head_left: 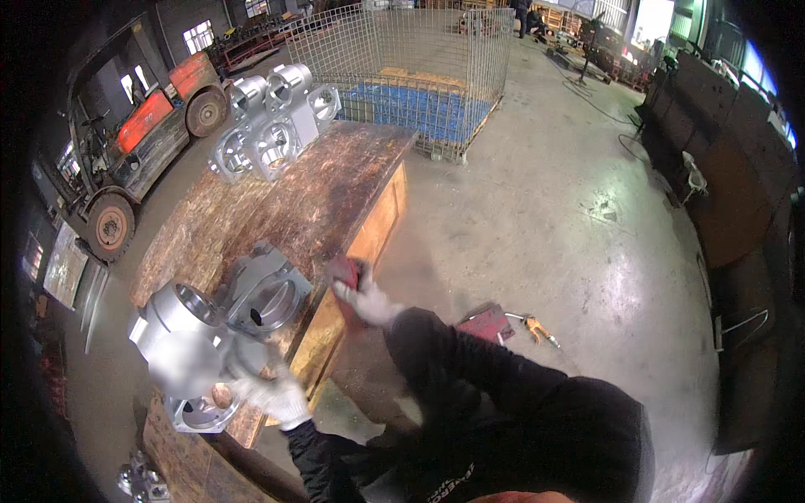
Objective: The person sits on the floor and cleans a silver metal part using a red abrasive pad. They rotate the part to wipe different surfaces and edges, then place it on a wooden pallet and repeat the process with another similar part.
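Lower left of frame: a grey cast-metal housing with round bores (220,323) was steadied on the worn wooden crate top (319,189) by the white-gloved left hand (277,401), pressed against its lower flange; how far the fingers closed could not be told. Centre: the right hand (362,298) was clenched around a red pad-like object (345,270), possibly abrasive, at the crate edge. Part of the housing was blurred out.

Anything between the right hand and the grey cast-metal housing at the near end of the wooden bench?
Nothing visible. The gloved right hand, on a red pad at the wooden bench edge, has only bare benchtop between it and the grey cast-metal housing. The gloved left hand is on another housing, nearer.
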Motion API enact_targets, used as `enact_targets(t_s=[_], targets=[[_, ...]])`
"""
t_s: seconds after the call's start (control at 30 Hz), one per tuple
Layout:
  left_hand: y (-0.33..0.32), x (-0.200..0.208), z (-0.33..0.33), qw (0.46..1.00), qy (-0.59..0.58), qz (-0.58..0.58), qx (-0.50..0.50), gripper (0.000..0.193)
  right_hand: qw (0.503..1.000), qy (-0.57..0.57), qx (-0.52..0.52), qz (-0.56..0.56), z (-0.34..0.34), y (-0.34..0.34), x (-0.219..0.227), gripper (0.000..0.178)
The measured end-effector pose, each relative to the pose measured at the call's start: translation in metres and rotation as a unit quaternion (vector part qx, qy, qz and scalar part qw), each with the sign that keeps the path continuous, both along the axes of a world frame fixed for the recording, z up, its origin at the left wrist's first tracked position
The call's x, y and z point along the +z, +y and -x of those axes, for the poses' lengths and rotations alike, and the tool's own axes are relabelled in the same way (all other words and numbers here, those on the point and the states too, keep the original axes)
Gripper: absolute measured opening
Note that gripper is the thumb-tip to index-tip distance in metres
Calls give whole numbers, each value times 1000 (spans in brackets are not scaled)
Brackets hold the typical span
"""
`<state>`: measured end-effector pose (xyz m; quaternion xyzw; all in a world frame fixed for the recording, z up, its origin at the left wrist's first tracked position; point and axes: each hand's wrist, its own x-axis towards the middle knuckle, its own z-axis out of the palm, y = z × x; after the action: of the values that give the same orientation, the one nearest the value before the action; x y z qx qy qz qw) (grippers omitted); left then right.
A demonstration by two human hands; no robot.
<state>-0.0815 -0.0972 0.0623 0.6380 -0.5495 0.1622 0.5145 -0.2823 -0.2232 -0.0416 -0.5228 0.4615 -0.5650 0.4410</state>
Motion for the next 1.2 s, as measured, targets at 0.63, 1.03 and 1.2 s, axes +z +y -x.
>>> enact_targets(t_s=[0.63, 1.03, 1.2], targets=[[-30, 114, -127, 995, 90, -26, 43, 61, 953, 159, 256, 8, -1, -63, 3, 92], [-22, 147, -212, 990, 57, -49, -117, 45, 957, 100, 258, 92, -33, 49, 11, 65], [-8, 168, -237, 981, -160, -109, 25, 38, 903, 259, 272, 207, -32, 69, 38, 62]])
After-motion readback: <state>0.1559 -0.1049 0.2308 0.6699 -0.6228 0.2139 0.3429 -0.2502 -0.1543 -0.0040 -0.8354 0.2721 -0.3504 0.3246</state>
